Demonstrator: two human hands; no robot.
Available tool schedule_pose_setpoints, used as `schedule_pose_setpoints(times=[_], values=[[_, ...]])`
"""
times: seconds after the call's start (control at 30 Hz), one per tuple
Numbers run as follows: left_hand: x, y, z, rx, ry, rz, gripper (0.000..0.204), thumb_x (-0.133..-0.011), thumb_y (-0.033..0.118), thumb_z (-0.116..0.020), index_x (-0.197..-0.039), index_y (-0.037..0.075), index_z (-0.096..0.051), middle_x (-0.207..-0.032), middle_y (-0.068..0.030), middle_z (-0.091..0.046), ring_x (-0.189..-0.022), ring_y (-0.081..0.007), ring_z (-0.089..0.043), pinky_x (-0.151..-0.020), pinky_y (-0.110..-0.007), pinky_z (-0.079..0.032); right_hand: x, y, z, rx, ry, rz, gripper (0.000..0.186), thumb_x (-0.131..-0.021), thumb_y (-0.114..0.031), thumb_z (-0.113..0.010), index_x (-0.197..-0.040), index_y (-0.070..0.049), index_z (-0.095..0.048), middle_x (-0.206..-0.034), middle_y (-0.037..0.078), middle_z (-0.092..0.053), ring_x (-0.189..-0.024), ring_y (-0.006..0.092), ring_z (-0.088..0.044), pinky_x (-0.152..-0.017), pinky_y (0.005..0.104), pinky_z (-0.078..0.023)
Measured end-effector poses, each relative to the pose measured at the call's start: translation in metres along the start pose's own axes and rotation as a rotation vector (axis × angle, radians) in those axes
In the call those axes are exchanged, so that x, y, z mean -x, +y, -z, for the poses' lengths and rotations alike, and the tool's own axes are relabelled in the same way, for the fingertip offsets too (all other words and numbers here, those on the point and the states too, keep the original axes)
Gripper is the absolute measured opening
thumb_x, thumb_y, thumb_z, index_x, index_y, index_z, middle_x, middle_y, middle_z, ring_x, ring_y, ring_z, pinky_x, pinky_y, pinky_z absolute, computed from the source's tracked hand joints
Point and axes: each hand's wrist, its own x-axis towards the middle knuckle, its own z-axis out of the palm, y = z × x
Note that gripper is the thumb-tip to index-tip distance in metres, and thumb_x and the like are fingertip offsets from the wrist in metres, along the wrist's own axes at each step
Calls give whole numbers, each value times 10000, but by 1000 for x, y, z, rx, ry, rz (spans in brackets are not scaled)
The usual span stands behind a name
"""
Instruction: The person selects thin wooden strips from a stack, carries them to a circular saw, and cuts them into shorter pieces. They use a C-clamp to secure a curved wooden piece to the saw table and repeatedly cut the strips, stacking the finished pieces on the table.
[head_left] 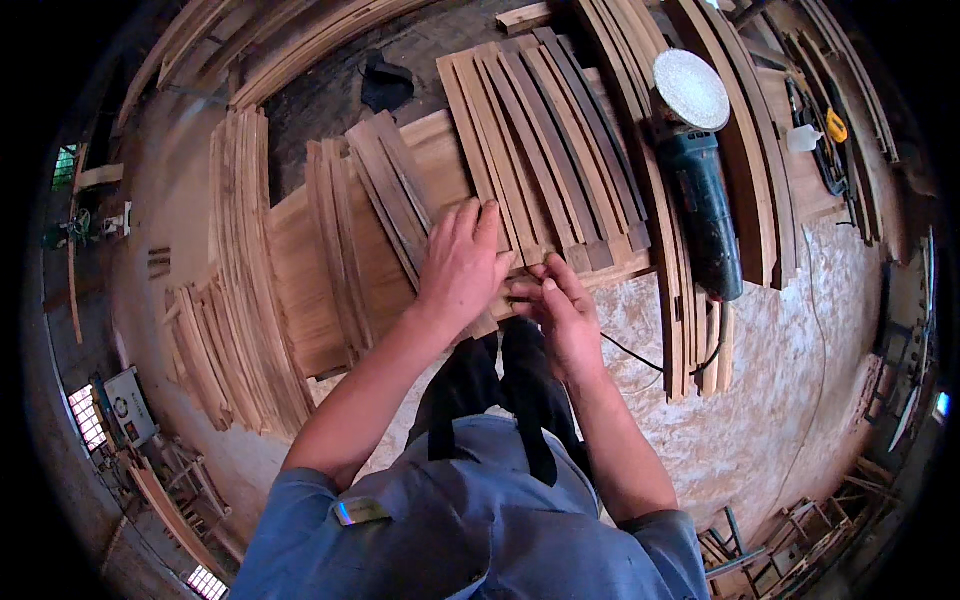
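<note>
- Nearest the camera is the person's blue shirt (470,530), with dark trousers (500,385) below it and both bare forearms reaching forward from the lower edge.
- The left hand (462,265) lies flat, fingers spread and pressed down on the near ends of the thin wooden strips (545,150); it clamps nothing.
- The right hand (558,305) sits just beside it, fingers curled together and pinching the near end of one strip at the board's edge.
- The strips lie side by side in a fanned row, light and dark alternating, on a wide wooden board (310,260) in front of the person.
- A second small bundle of darker strips (390,190) lies to the left of the fan, touching the left hand's thumb side.
- A blue angle grinder (700,190) with a round white sanding disc (691,88) rests to the right of the strips on long curved slats (665,250); its black cord (640,358) trails across the dusty floor (780,380).
- More stacked curved slats (240,270) crowd the left side of the board.
- A yellow tool (836,125) lies far right.
</note>
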Motion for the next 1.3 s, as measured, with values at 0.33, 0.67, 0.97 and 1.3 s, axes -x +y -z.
schedule_pose_setpoints(times=[0.33,0.67,0.97,1.3], values=[[3,1,-7,94,-41,41,552,-790,144,-656,-1252,-77,-451,-1251,-248,-469,-1145,-418,-463,-982,-445,-398,1,-5,0,-40,-42,10,506,-970,-135,-466,-1419,24,-294,-1266,123,-494,-995,190,-602,-818,291,-500],[10,-6,-13,240,-15,86,476,-835,102,-532,-1267,-75,-441,-1198,-281,-520,-1073,-408,-545,-914,-439,-453,-3,-7,5,-68,-44,3,522,-961,-123,-489,-1411,48,-288,-1261,132,-500,-991,196,-609,-784,287,-515],[-33,0,-4,314,-37,360,738,-834,278,-598,-1379,-85,-257,-1231,-335,-480,-1126,-454,-502,-981,-448,-397,-3,-5,1,72,-32,25,508,-954,-129,-495,-1394,61,-328,-1246,116,-507,-973,171,-597,-797,282,-500],[-51,20,-13,99,-144,506,885,-791,364,-632,-1395,-98,-179,-1234,-346,-437,-1107,-457,-510,-927,-446,-447,14,-31,22,888,5,416,503,-844,-177,-633,-1270,30,-460,-1167,210,-542,-1027,355,-552,-864,400,-462]])
